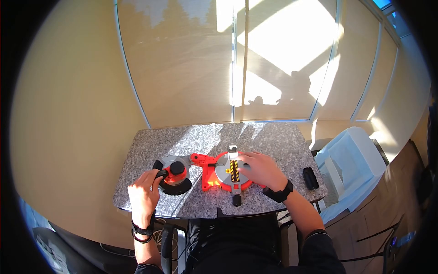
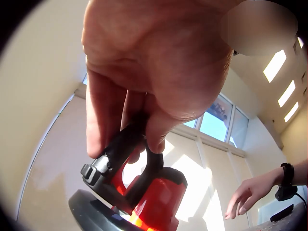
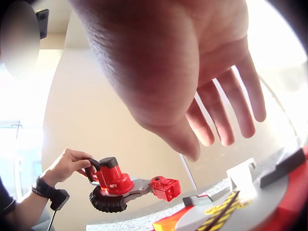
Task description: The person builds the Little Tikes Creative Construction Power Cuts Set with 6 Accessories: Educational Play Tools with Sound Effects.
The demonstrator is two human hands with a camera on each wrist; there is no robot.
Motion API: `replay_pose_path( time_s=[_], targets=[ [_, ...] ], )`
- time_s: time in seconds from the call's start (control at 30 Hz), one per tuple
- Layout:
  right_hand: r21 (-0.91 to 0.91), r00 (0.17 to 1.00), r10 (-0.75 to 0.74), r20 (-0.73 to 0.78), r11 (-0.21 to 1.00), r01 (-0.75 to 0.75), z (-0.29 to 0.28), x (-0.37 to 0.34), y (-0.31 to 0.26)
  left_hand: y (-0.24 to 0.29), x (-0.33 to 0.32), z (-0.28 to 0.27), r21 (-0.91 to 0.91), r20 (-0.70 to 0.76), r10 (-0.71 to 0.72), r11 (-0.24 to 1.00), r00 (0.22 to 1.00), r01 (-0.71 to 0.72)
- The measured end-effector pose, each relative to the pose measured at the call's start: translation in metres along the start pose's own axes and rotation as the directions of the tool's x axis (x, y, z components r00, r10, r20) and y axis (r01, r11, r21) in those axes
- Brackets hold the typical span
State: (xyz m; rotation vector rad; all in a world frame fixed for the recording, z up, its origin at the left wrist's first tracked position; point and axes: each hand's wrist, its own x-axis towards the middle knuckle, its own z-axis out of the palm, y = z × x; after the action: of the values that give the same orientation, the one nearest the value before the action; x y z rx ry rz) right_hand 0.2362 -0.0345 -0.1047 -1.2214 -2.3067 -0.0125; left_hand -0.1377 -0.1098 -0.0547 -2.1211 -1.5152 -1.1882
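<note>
A red and grey toy saw lies across the granite-patterned table. My left hand [image 1: 144,194] pinches the black handle [image 2: 139,178] of its red motor housing [image 2: 161,202], above a dark toothed blade [image 3: 108,201]. A red hinge [image 3: 166,187] joins this arm to the round grey and red base [image 1: 222,171]. My right hand [image 1: 265,171] hovers over the base with fingers spread and hanging, holding nothing, by the yellow-black striped strip [image 1: 234,170]. In the right wrist view, a white clamp piece [image 3: 242,178] stands on the base below my fingers.
A black case [image 1: 310,178] lies near the right edge of the table [image 1: 150,141]. Right of the table stands a chair draped in pale blue [image 1: 365,157]. Sunlit window shades rise behind, and cables hang below the front edge.
</note>
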Motion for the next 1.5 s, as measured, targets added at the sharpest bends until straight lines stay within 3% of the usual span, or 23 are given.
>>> replay_pose_path(
  time_s=[0.13,0.23,0.37,0.47,0.67,0.73,0.9,1.07,1.27,1.33,1.5],
  targets=[
    [0.013,0.999,-0.036,0.024,0.999,0.036,-0.005,0.023,-0.031,0.029,0.010,-0.011,-0.027,0.062,-0.028,0.999,0.998,0.030],
    [0.036,0.987,-0.132,-0.095,0.990,0.136,0.010,0.028,-0.036,0.044,0.014,-0.011,-0.050,0.085,0.028,0.998,0.996,-0.024],
    [-0.121,0.968,-0.245,-0.058,0.964,0.236,0.030,0.031,-0.033,0.061,0.018,-0.007,-0.089,0.060,0.134,0.988,0.989,-0.128],
    [-0.163,0.928,-0.331,-0.169,0.938,0.305,0.036,0.032,-0.036,0.067,0.019,-0.006,-0.131,0.066,0.185,0.976,0.980,-0.176],
    [-0.171,0.951,-0.267,-0.157,0.956,0.240,0.039,0.028,-0.036,0.077,0.024,-0.003,-0.103,0.091,0.280,0.957,0.956,-0.271],
    [-0.162,0.968,-0.236,-0.089,0.962,0.220,0.039,0.026,-0.037,0.079,0.026,-0.001,-0.103,0.099,0.285,0.956,0.954,-0.275],
    [-0.142,0.983,-0.158,-0.097,0.979,0.143,0.041,0.021,-0.041,0.089,0.030,0.003,-0.089,0.124,0.280,0.959,0.952,-0.271],
    [-0.069,0.983,-0.120,-0.136,0.991,0.112,0.045,0.021,-0.037,0.089,0.036,0.011,-0.136,0.061,0.410,0.907,0.910,-0.399],
    [0.119,0.990,-0.019,-0.138,0.992,0.035,0.027,0.024,-0.037,0.099,0.047,0.006,-0.257,0.032,0.402,0.888,0.915,-0.381],
    [0.309,0.981,0.092,-0.172,0.950,-0.035,0.024,0.024,-0.033,0.099,0.051,0.001,-0.269,0.035,0.390,0.890,0.920,-0.367],
    [0.075,0.998,0.039,-0.044,0.997,-0.036,0.044,0.033,0.006,0.084,0.049,0.000,-0.259,0.044,0.266,0.934,0.963,-0.246]
  ],
)
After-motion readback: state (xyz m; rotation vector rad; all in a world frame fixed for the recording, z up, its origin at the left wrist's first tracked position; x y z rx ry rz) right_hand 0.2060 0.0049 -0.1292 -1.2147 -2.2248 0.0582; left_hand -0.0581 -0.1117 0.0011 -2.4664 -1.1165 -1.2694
